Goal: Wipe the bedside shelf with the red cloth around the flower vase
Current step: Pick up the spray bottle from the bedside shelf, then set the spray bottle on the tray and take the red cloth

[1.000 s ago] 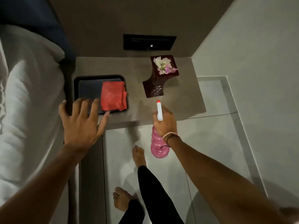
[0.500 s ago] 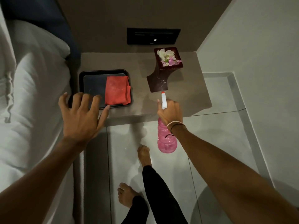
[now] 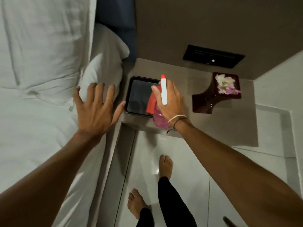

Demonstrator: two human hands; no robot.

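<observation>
Red cloth in tray | under right hand gripping bottle

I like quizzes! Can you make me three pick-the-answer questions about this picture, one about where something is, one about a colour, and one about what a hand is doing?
1. Where is the red cloth?
A. In the black tray
B. On the bed
C. Under the vase

2. What colour is the tip of the spray bottle?
A. Blue
B. Green
C. Red

3. What is the left hand doing?
A. Holding the cloth
B. Spread open, holding nothing
C. Lifting the vase

Answers:
1. A, the cloth lies inside the tray on the shelf, partly hidden by the right hand.
2. C, the white nozzle ends in a red tip, above a pink body.
3. B, its fingers are fanned out by the bed edge with nothing in them; the vase stands untouched, and the right hand's grip is on the bottle.
</observation>
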